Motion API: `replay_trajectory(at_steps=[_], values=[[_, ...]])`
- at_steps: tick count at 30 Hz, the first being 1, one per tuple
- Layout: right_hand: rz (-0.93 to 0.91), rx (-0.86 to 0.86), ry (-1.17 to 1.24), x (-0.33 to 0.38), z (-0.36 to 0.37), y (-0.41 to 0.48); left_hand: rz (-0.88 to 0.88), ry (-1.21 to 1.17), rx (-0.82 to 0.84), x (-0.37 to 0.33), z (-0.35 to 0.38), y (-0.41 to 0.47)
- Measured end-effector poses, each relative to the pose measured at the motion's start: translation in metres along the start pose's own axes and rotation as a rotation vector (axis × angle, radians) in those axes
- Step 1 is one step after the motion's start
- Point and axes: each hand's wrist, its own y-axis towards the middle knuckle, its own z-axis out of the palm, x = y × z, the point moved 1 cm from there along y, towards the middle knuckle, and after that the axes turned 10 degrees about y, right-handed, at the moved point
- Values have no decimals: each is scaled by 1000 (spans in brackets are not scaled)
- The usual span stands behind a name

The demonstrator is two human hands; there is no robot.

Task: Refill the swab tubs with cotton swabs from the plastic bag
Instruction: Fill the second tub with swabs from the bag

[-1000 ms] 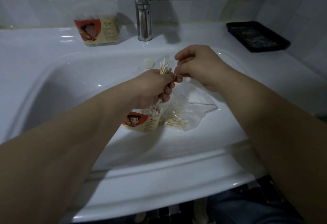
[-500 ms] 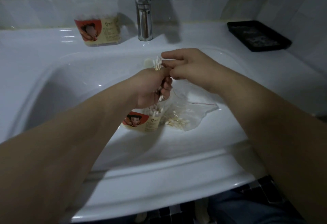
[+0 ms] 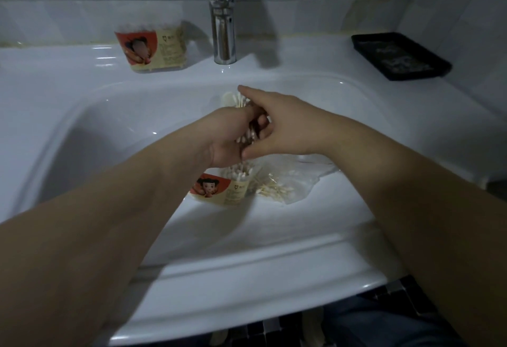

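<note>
My left hand [image 3: 225, 135] is shut on a bundle of cotton swabs [image 3: 239, 100] held upright above the sink basin. My right hand [image 3: 282, 124] rests against the bundle, index finger stretched over the swab tips and thumb under them. Below the hands an open swab tub [image 3: 219, 186] with a cartoon label stands in the basin, partly filled with swabs. Beside it on the right lies the clear plastic bag [image 3: 288, 182] with several loose swabs inside. A second labelled swab tub [image 3: 152, 45] stands on the sink ledge left of the tap.
The white sink [image 3: 247, 250] fills the view. A chrome tap [image 3: 222, 17] rises at the back centre. A black tray [image 3: 400, 54] sits on the ledge at the back right. Tiled wall runs behind.
My right hand has slid left over the bundle, from pinching beside it to spreading its fingers around the swabs. The left hand has kept its hold and shifted slightly.
</note>
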Motion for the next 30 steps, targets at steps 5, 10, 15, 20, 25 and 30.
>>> replay_trajectory(at_steps=[5,10,15,20,25,30], values=[[-7,-52,4,1,-7,-3,-11,27,-31,-1,2,-4],[-10,-21,30,0,-6,-3,-7,40,-38,-1,2,-5],[37,-78,69,-2,-11,-4,6,32,-70,-3,3,-5],[167,-216,86,-4,-20,-3,38,111,-217,-2,-3,0],[443,91,-32,-22,-16,-5,82,124,-279,-2,-7,1],[393,254,-178,-19,-1,-7,107,172,-274,-2,-7,2]])
